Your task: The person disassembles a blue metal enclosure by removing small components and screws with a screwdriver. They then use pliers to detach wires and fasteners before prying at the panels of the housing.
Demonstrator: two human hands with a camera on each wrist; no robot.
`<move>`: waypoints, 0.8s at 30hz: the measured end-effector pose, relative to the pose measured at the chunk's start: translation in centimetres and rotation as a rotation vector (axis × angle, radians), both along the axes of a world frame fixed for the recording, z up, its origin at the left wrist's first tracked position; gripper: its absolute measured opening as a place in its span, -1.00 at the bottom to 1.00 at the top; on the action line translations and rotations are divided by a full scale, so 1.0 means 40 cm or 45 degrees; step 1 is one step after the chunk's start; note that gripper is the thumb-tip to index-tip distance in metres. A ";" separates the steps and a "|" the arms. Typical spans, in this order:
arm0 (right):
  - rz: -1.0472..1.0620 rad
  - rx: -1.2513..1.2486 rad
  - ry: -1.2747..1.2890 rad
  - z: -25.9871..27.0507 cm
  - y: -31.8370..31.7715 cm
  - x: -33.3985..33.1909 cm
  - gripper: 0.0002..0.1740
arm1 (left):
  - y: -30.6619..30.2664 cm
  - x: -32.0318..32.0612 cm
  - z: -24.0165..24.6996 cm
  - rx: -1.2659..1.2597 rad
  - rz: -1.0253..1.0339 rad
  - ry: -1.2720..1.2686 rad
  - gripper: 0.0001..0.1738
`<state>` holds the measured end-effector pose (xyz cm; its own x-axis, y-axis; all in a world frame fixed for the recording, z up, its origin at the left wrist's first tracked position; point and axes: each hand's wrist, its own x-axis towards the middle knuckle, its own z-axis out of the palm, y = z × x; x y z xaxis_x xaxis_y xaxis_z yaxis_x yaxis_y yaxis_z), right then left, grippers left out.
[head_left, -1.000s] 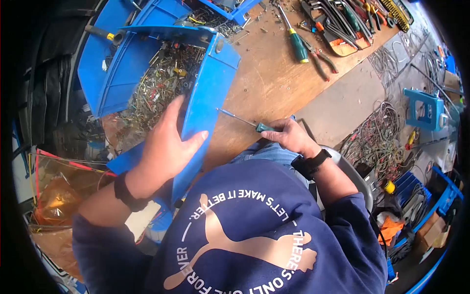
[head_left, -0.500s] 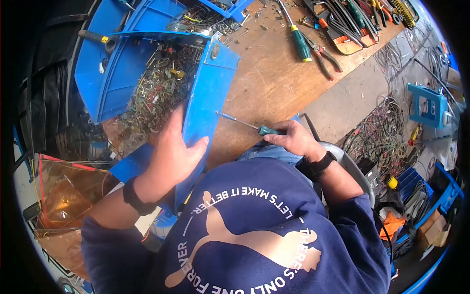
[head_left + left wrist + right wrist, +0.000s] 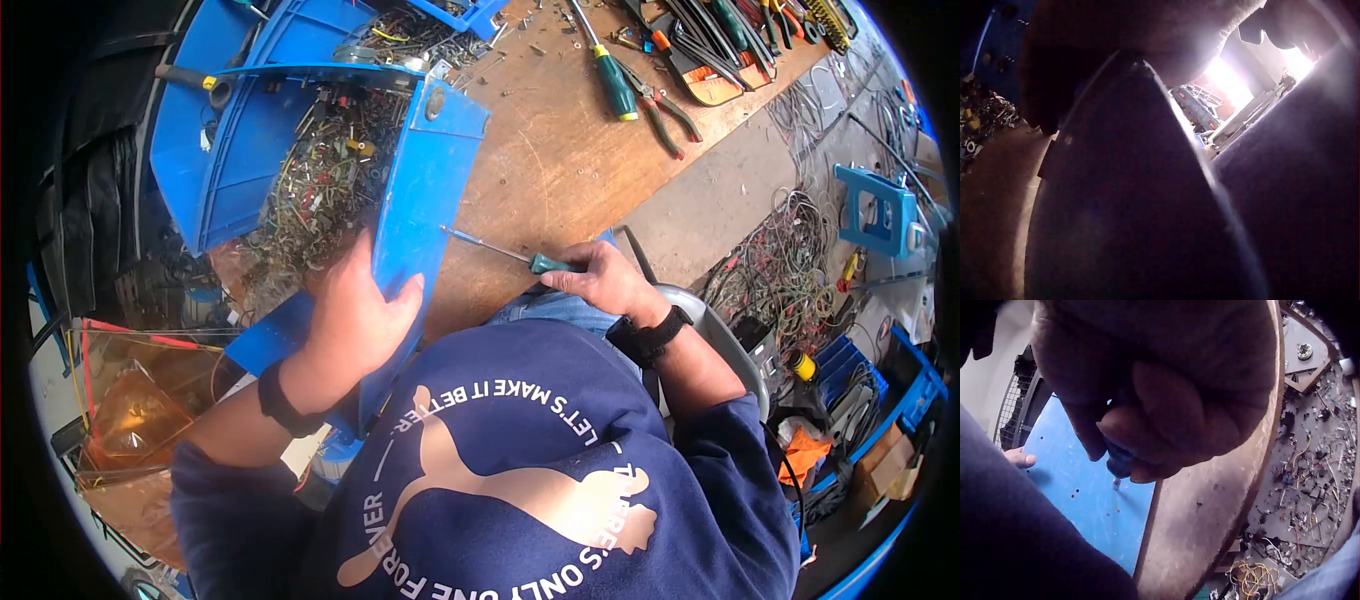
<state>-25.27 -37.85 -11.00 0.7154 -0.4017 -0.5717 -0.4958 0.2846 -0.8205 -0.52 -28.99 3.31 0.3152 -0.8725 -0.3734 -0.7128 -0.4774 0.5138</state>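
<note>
A blue plastic bin (image 3: pixel 432 165) stands tilted at the left of the table, with its flat outer panel facing my right side. My left hand (image 3: pixel 355 320) grips the panel's edge, thumb on the outer face and fingers hidden on the inner side. In my right hand (image 3: pixel 612 285) is a screwdriver (image 3: pixel 548 265) with a green handle, its shaft pointing left and its tip right at the panel. The right wrist view shows small holes in the blue panel (image 3: pixel 1088 472) and curled fingers (image 3: pixel 1147 434) around the handle. The left wrist view is mostly dark.
Screws and metal scraps (image 3: pixel 330 165) fill the bin. On the wooden table (image 3: pixel 560 160) lie a larger screwdriver (image 3: pixel 612 85), pliers (image 3: pixel 660 122) and a hex key set (image 3: pixel 700 55). Tangled wires (image 3: pixel 775 270) cover the floor at right, near a blue stool (image 3: pixel 875 210).
The head view has shifted slightly. Both hands keep their holds, and the screwdriver tip stays at the same part of the blue panel.
</note>
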 end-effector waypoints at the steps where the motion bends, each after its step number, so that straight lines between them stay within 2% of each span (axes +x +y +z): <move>1: 0.003 -0.006 0.007 -0.003 0.000 0.000 -0.61 | 0.001 0.001 -0.001 0.003 0.001 -0.006 -0.59; 9: -0.017 0.080 0.014 0.012 -0.013 0.004 -0.61 | -0.001 -0.003 0.001 -0.017 0.000 -0.008 -0.61; 15: 0.007 -0.149 -0.086 -0.029 -0.007 0.003 -0.63 | -0.006 -0.008 0.007 -0.024 -0.001 0.003 -0.62; 18: -0.029 0.465 0.082 0.017 -0.035 0.007 -0.63 | 0.000 -0.003 0.003 -0.018 -0.003 0.041 -0.64; 21: -0.068 0.951 -0.058 -0.039 -0.036 -0.003 -0.60 | -0.001 -0.001 0.003 -0.030 0.010 0.085 -0.67; 24: -0.002 1.104 -0.122 -0.056 -0.050 0.007 -0.53 | 0.005 0.002 -0.003 0.007 0.071 0.111 -0.70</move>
<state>-25.00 -39.86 -13.22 0.7759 0.1465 -0.6137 -0.4350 0.8287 -0.3522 -0.44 -28.79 3.20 0.3292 -0.8523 -0.4064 -0.6378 -0.5181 0.5699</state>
